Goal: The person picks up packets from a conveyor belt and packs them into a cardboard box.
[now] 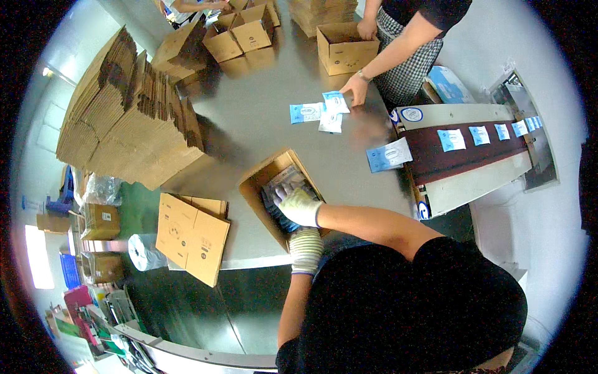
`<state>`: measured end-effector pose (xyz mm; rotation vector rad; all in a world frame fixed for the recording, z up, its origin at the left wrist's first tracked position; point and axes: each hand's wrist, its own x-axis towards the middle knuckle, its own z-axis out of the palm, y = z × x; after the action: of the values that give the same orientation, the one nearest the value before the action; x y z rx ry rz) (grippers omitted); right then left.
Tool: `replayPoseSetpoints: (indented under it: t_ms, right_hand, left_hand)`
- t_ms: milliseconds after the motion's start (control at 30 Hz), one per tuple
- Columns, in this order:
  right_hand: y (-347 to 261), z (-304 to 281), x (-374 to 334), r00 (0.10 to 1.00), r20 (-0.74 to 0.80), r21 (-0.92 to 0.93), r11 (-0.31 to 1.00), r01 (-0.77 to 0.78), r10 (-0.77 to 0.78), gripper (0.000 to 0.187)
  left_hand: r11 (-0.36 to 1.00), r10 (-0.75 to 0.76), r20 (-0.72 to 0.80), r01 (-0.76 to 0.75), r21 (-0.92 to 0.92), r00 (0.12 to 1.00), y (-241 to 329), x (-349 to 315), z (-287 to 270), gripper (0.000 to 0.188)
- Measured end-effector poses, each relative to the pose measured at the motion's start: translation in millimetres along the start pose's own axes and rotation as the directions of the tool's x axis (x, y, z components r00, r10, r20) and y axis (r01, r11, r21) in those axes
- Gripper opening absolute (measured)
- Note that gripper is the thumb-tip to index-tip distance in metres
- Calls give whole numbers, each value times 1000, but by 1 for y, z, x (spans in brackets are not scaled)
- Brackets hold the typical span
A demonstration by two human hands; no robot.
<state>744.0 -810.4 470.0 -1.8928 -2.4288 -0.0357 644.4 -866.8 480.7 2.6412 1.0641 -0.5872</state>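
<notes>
My gloved right hand lies flat and open on dark packets stacked in the brown, flaps-open box at the bench edge; my left hand grips its near wall.

A packing line in a factory: tall stacks of flattened cartons, a steel worktop, a conveyor belt carrying blue-and-white packets.

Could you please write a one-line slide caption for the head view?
Gloved right hand and left hand press packets into an open cardboard box on a steel table.
</notes>
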Motion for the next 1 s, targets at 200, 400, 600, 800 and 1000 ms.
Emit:
replayPoseSetpoints:
  t_ms: [200, 400, 600, 800, 1000]
  right_hand:
    - [-2, -56, -72, 998, -55, 473, 881, 31, -6, 55]
    - [40, -88, -154, 972, -177, 754, 656, 31, 157, 57]
    - [82, -40, -205, 934, 46, 624, 719, -305, 356, 49]
    - [135, 2, -234, 919, 240, 430, 814, -390, 313, 43]
    - [221, -33, -248, 792, 339, 168, 796, -582, 507, 30]
  left_hand:
    - [958, -37, -200, -23, -287, 979, -4, -5, 6, 63]
    - [997, 80, -180, -74, 38, 980, -9, -8, 1, 29]
    - [997, 63, -147, -55, 60, 987, -8, -8, 3, 31]
    - [998, 4, -122, 4, 65, 993, 4, -7, -7, 38]
    - [992, 28, -183, -5, 129, 983, -3, -7, 0, 39]
